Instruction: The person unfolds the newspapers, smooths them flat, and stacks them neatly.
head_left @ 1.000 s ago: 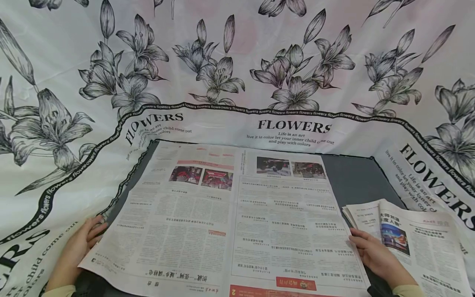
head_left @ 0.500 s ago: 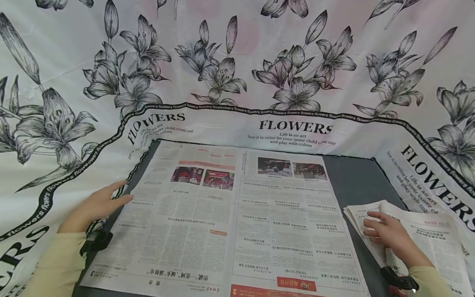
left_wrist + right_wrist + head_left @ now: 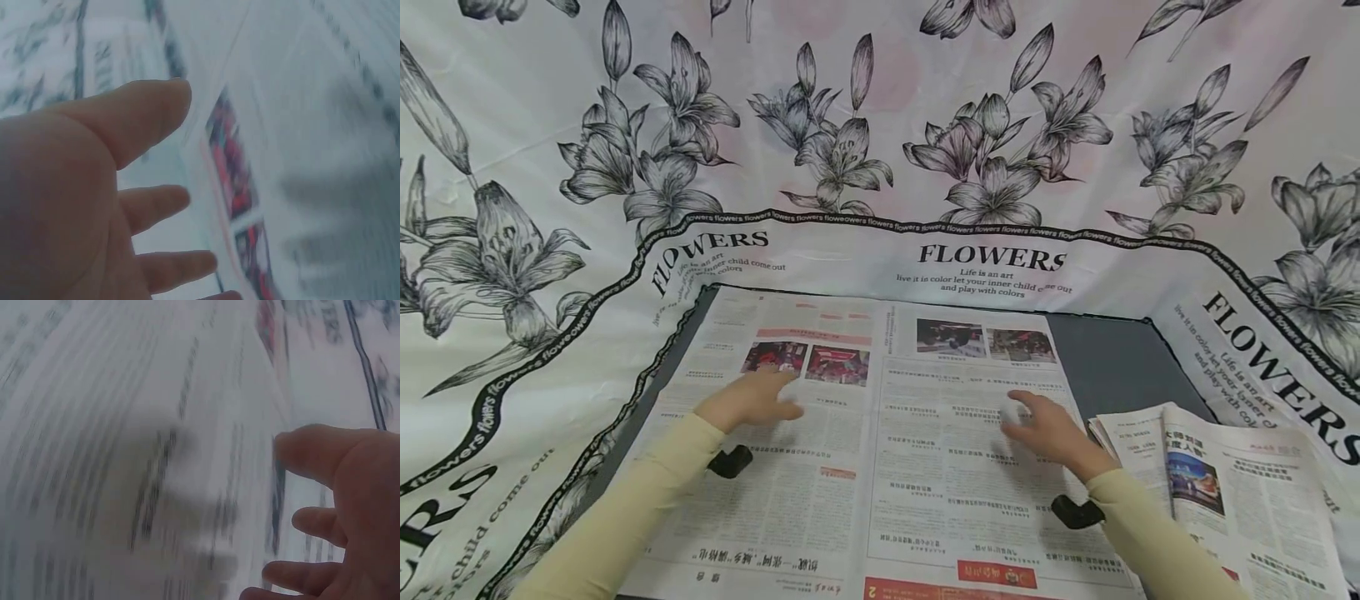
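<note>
A wide newspaper sheet (image 3: 925,467) lies unfolded and flat, its print upside down in the head view. Over its left page, just below two red photos, my left hand (image 3: 752,398) hovers with fingers spread. My right hand (image 3: 1048,429) is above the right page, its fingers relaxed and apart. In the left wrist view the left thumb and fingers (image 3: 169,272) hold nothing, and soft shadows fall on the paper (image 3: 325,125). Between the right thumb and fingers (image 3: 306,575) in the right wrist view there is likewise nothing; dark shadows lie on the page beside them.
A folded stack of newspapers (image 3: 1255,500) lies at the right, under and beside the right forearm. Dark grey table surface (image 3: 1112,358) shows at the back right. White cloth (image 3: 850,258) printed with flowers rises behind and around the sides.
Both hands have come inward over the open sheet: the left from the sheet's left edge, the right from the sheet's right edge by way of the folded stack. The sheet lies about where it was.
</note>
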### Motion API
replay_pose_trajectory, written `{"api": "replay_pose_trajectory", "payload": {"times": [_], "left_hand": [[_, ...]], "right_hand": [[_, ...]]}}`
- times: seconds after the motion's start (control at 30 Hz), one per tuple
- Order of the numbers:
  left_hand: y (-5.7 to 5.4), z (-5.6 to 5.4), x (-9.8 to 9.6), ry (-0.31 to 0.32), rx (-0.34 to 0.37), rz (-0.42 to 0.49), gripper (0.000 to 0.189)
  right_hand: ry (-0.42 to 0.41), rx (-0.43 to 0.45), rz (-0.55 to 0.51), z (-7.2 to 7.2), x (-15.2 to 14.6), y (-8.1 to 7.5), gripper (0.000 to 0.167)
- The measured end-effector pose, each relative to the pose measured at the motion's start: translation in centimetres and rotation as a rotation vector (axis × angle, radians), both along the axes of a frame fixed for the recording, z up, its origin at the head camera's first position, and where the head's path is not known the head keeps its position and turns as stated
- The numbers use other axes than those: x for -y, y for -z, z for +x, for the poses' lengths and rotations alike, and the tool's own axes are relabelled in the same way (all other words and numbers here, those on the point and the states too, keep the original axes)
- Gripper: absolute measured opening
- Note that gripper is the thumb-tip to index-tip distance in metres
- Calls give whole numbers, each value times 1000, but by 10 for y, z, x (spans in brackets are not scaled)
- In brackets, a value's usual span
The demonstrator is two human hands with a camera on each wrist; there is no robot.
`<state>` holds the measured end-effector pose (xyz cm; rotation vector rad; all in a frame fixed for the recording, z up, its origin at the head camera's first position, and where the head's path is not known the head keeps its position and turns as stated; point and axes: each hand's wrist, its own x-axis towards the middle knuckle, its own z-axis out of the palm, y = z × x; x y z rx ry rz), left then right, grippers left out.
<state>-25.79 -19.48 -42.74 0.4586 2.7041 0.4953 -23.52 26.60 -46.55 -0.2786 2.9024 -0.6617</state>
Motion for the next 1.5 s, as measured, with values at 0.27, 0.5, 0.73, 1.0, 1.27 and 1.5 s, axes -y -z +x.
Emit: {"api": "replay_pose_trajectory", "payload": {"times": [0.27,0.5,0.73,1.0,1.27,1.5], "left_hand": [[31,-15,-76,7,-11,-2,91],[48,-19,-112,-20,14,-70,111],[57,-16,-120,-74,32,-92,109],[61,-16,-118,-90,18,-91,108],[63,-20,-105,-155,24,-51,107],[63,-26,-58,-219,38,-22,107]], "right_hand": [[-165,-29,68,-24,82,23,74],[-195,-62,88,-36,124,34,81],[-195,-39,125,-36,135,46,77],[-164,-48,139,-33,136,48,78],[-172,-65,155,-32,134,48,76],[-165,-58,156,-25,110,47,77]]}}
